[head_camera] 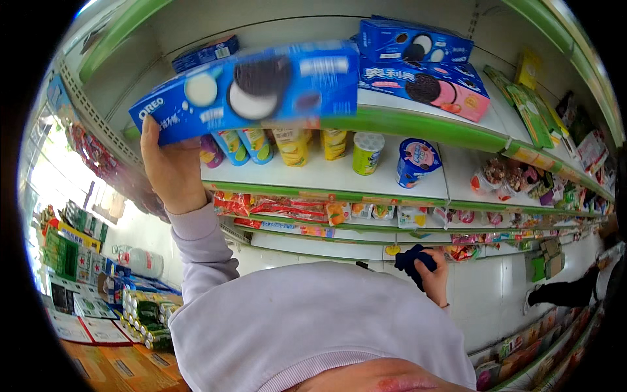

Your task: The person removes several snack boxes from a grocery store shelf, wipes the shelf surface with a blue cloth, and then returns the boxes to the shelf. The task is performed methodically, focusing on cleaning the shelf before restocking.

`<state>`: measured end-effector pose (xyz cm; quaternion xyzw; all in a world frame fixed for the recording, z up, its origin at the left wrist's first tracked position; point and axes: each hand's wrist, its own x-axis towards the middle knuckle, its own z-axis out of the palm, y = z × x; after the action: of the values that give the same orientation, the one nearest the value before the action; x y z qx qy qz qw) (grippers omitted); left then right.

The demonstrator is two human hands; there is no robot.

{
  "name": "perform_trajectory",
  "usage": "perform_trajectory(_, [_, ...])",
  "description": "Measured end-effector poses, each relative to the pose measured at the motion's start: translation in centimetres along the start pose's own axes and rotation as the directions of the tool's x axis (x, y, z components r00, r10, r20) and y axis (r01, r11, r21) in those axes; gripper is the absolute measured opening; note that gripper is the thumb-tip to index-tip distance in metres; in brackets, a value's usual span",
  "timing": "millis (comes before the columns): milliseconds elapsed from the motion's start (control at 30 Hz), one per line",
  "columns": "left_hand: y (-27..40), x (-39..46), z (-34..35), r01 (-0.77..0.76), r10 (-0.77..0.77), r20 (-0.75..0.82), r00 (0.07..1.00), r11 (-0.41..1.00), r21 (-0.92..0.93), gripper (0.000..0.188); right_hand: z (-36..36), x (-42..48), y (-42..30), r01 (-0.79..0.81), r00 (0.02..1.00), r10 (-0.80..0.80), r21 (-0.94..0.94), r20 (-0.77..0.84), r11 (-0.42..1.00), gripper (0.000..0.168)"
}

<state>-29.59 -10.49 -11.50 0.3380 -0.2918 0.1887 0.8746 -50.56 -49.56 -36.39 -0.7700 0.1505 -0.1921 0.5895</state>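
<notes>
My left hand (171, 169) grips the lower left end of a long blue Oreo cookie box (313, 83), raised in front of the upper shelf and slightly blurred. Low at the right, my right hand (433, 272) is closed around a bunched dark navy cloth (414, 262). On the upper shelf, right of the held box, a blue Oreo box (416, 44) lies on a blue and pink Oreo box (423, 85). Behind the held box, another dark blue box (205, 53) rests at the back left.
The green-edged shelf (421, 128) crosses the view. Below stand snack canisters (292, 147), a green tub (368, 154) and a blue cup (416, 164). Bagged snacks (289, 208) fill lower shelves. Stacked drink cans (147, 313) are at lower left. Another person's dark-clothed leg (563, 294) shows at far right.
</notes>
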Motion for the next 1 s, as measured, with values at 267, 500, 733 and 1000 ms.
perform_trajectory(267, [-5.4,1.8,6.5,0.014,-0.041,0.179,0.983,0.989,0.15,0.023,0.9,0.3,-0.3,-0.012,0.996,0.016,0.044,-0.084,0.999,0.022])
perform_trajectory(500, [-12.2,2.6,14.8,-0.088,-0.003,0.303,0.953,0.955,0.283,0.042,1.2,0.4,-1.2,0.103,0.989,-0.1,0.025,-0.106,0.994,0.021])
perform_trajectory(733, [-17.1,4.3,17.1,-0.82,0.277,0.782,0.559,0.039,0.572,0.05,1.1,0.5,-1.3,0.125,0.99,-0.124,0.003,-0.066,0.992,0.021])
perform_trajectory(1000, [-13.4,3.0,15.2,-0.875,0.185,0.856,0.483,0.124,0.467,0.032,1.3,0.5,0.3,0.09,0.994,-0.089,0.01,-0.058,0.996,0.021])
